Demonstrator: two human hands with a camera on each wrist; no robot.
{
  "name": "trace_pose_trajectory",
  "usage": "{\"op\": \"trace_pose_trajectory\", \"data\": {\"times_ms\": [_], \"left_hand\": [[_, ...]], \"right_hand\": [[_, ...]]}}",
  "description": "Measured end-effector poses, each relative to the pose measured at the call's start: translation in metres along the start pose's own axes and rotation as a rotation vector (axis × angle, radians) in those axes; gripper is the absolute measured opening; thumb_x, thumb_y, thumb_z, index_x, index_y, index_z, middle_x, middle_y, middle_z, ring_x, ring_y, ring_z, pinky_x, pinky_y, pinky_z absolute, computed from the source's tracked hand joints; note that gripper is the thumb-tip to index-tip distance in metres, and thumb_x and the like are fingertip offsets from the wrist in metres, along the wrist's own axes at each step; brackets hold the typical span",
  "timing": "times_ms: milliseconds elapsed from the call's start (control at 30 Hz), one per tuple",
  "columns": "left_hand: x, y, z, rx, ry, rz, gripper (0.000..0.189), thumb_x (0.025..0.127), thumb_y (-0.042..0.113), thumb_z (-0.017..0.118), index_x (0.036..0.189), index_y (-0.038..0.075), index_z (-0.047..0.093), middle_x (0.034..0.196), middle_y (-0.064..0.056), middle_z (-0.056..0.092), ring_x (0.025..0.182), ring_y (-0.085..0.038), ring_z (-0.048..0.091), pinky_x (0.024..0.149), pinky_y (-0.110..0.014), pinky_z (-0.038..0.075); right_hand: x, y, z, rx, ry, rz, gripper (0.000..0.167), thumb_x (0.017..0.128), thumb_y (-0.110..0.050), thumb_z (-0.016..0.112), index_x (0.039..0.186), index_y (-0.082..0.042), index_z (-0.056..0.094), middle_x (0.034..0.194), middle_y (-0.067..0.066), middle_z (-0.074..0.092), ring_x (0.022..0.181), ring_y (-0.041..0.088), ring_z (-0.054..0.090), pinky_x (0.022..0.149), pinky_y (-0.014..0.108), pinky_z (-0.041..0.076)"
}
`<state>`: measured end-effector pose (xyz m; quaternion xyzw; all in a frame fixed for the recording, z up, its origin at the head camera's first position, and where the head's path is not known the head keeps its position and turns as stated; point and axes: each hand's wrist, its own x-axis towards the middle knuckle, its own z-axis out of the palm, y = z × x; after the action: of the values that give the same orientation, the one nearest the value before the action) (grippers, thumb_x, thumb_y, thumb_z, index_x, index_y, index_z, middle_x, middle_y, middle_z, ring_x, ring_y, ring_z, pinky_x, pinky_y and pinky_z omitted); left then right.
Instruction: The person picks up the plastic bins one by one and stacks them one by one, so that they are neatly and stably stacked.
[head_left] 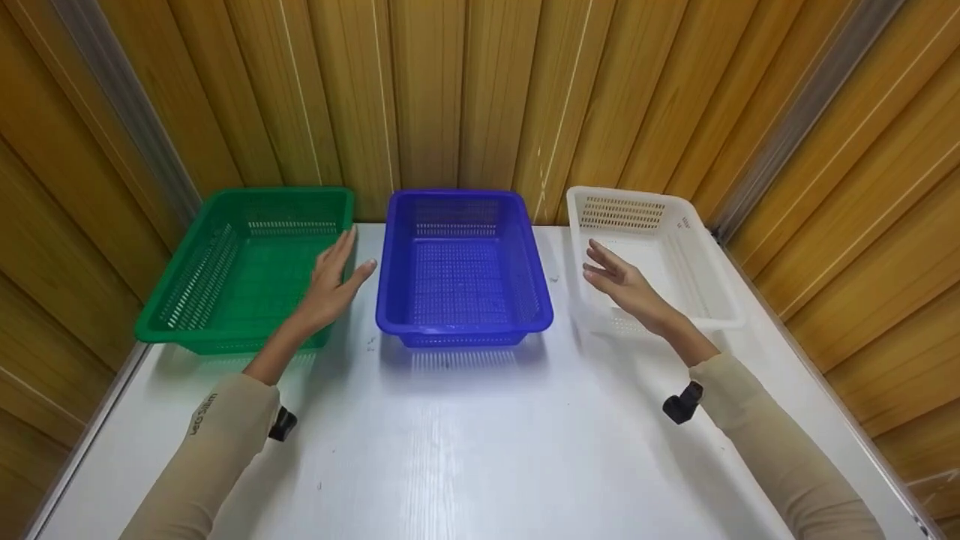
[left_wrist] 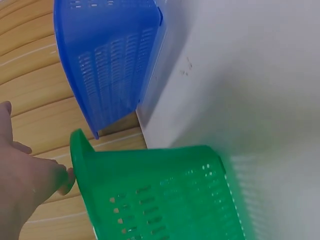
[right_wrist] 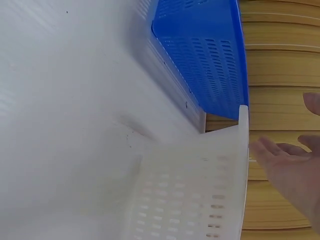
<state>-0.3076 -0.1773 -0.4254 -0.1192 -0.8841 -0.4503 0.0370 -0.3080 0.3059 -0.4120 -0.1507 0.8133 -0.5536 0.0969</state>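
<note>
My left hand (head_left: 330, 289) is over the right rim of a green plastic basket (head_left: 277, 277), fingers extended and thumb spread; in the left wrist view its fingers are close by that rim, and I cannot tell whether they touch it. My right hand (head_left: 630, 289) is above the left side of a white basket (head_left: 697, 262), its fingers loosely bent and nothing between them. Between the hands stands a blue-violet basket (head_left: 457, 285), touched by neither. No contents show in the three baskets.
The baskets stand in a row on a white tabletop (head_left: 450, 435), against a wood-patterned back wall (head_left: 465, 97). Similar panels rise at the left (head_left: 60, 210) and right (head_left: 862, 247). A small black device (head_left: 682, 403) hangs at the right wrist, another (head_left: 283, 424) at the left.
</note>
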Motion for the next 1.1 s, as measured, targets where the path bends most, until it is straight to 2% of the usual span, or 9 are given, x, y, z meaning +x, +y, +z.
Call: {"op": "trace_pose_trajectory", "data": {"times_ms": [167, 267, 367, 400, 500, 567, 767, 933, 1100], "left_hand": [[-0.005, 0.001, 0.003, -0.027, -0.025, -0.032, 0.075, 0.108, 0.038, 0.048, 0.166, 0.014, 0.006, 0.174, -0.013, 0.005, 0.160, -0.038, 0.003, 0.127, -0.065, 0.003], [-0.010, 0.002, 0.004, -0.060, -0.037, -0.026, 0.074, 0.109, 0.033, 0.049, 0.165, 0.011, 0.007, 0.173, -0.016, 0.007, 0.159, -0.040, 0.009, 0.127, -0.062, 0.014], [-0.014, 0.004, 0.007, -0.096, -0.053, -0.013, 0.075, 0.108, 0.028, 0.052, 0.165, 0.009, 0.007, 0.172, -0.018, 0.008, 0.157, -0.042, 0.016, 0.122, -0.061, 0.030], [-0.015, 0.005, 0.009, -0.109, -0.061, -0.013, 0.075, 0.108, 0.027, 0.052, 0.165, 0.009, 0.007, 0.173, -0.018, 0.007, 0.157, -0.043, 0.017, 0.122, -0.060, 0.031], [-0.017, 0.008, 0.014, -0.146, -0.082, -0.045, 0.075, 0.108, 0.027, 0.052, 0.165, 0.009, 0.007, 0.173, -0.018, 0.007, 0.157, -0.042, 0.016, 0.123, -0.058, 0.031], [-0.019, 0.010, 0.016, -0.169, -0.089, -0.088, 0.075, 0.108, 0.028, 0.052, 0.165, 0.011, 0.007, 0.173, -0.017, 0.007, 0.157, -0.041, 0.016, 0.124, -0.056, 0.030], [-0.024, 0.009, 0.021, -0.223, -0.133, -0.199, 0.078, 0.108, 0.035, 0.051, 0.166, 0.017, 0.002, 0.173, -0.017, 0.008, 0.157, -0.040, 0.020, 0.124, -0.060, 0.026], [-0.024, 0.006, 0.029, -0.298, -0.176, -0.222, 0.081, 0.107, 0.032, 0.053, 0.166, 0.016, 0.000, 0.172, -0.019, 0.007, 0.156, -0.041, 0.023, 0.125, -0.057, 0.027], [-0.026, 0.002, 0.037, -0.354, -0.207, -0.228, 0.082, 0.107, 0.029, 0.054, 0.165, 0.015, -0.002, 0.172, -0.019, 0.009, 0.154, -0.041, 0.026, 0.126, -0.055, 0.025]], "right_hand": [[0.002, -0.003, 0.010, 0.026, -0.022, -0.006, 0.070, 0.109, -0.024, 0.050, 0.165, -0.010, 0.010, 0.172, 0.017, 0.015, 0.157, 0.036, 0.024, 0.127, 0.054, 0.020], [0.002, -0.006, 0.016, 0.032, -0.037, -0.008, 0.071, 0.108, -0.023, 0.052, 0.165, -0.010, 0.012, 0.171, 0.015, 0.017, 0.156, 0.035, 0.026, 0.127, 0.052, 0.022], [-0.002, -0.007, 0.022, 0.033, -0.057, -0.007, 0.070, 0.108, -0.021, 0.053, 0.165, -0.010, 0.014, 0.171, 0.014, 0.021, 0.154, 0.034, 0.032, 0.125, 0.048, 0.028], [-0.003, -0.008, 0.023, 0.034, -0.065, -0.009, 0.070, 0.108, -0.020, 0.053, 0.165, -0.011, 0.014, 0.171, 0.014, 0.021, 0.153, 0.034, 0.034, 0.124, 0.046, 0.030], [-0.005, -0.008, 0.029, 0.035, -0.095, -0.018, 0.070, 0.107, -0.019, 0.053, 0.165, -0.010, 0.014, 0.170, 0.015, 0.021, 0.152, 0.035, 0.035, 0.120, 0.038, 0.037], [-0.005, -0.008, 0.033, 0.048, -0.122, -0.023, 0.071, 0.107, -0.017, 0.053, 0.165, -0.008, 0.013, 0.171, 0.017, 0.019, 0.152, 0.037, 0.034, 0.119, 0.036, 0.039], [-0.007, -0.006, 0.046, 0.100, -0.190, 0.015, 0.076, 0.106, -0.015, 0.054, 0.164, -0.004, 0.006, 0.171, 0.021, 0.011, 0.153, 0.041, 0.029, 0.118, 0.045, 0.039], [-0.010, -0.003, 0.056, 0.110, -0.234, 0.055, 0.081, 0.106, -0.018, 0.055, 0.164, -0.004, 0.001, 0.171, 0.023, 0.006, 0.156, 0.040, 0.022, 0.120, 0.049, 0.037], [-0.012, 0.003, 0.062, 0.133, -0.253, 0.071, 0.081, 0.106, -0.018, 0.055, 0.165, -0.007, -0.001, 0.171, 0.024, 0.009, 0.151, 0.044, 0.033, 0.118, 0.050, 0.039]]}}
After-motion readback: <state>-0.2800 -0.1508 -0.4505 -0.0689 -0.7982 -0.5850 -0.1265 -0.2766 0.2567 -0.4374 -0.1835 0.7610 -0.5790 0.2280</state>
